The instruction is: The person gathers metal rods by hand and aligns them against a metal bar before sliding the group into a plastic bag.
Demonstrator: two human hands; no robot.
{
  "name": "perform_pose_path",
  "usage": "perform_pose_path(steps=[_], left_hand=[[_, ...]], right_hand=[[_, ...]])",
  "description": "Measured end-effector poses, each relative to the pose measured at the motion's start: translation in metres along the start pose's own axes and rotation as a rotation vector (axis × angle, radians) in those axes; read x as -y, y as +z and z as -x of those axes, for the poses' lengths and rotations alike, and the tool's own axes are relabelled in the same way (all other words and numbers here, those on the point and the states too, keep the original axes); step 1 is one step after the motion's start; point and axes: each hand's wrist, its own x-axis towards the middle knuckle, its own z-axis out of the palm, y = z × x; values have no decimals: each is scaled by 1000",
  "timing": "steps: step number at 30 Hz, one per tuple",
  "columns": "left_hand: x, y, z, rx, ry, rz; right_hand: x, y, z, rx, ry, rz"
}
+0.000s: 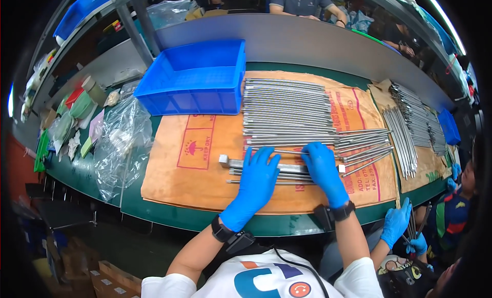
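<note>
Both my hands wear blue gloves and work over thin metal rods on the brown paper. My left hand [258, 180] bends its fingers over a single metal rod [290, 152], and its fingertips are partly hidden. The other end of that rod is in the fingers of my right hand [324, 167]. Beneath my hands lies a square metal bar [292, 168] with a pale block at each end. Several loose rods [287, 183] lie on its near side. Beyond my hands, many rods [287, 106] form a neat side-by-side row.
A blue plastic bin [192, 78] stands at the back left, near crumpled clear plastic [120, 144]. Fanned rods [364, 147] and further rod piles [417, 119] lie to the right. A co-worker's gloved hands [397, 224] hold rods at lower right. A grey partition [292, 39] borders the bench.
</note>
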Motion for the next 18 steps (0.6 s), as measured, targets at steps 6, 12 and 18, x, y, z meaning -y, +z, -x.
perform_pose_path(steps=[6, 12, 18], left_hand=[[8, 6, -2, -7, 55, -54], [21, 9, 11, -4, 35, 0], [22, 10, 12, -32, 63, -3]], right_hand=[[35, -22, 19, -61, -68, -99], [45, -12, 21, -60, -67, -127], [43, -2, 26, -71, -36, -95]])
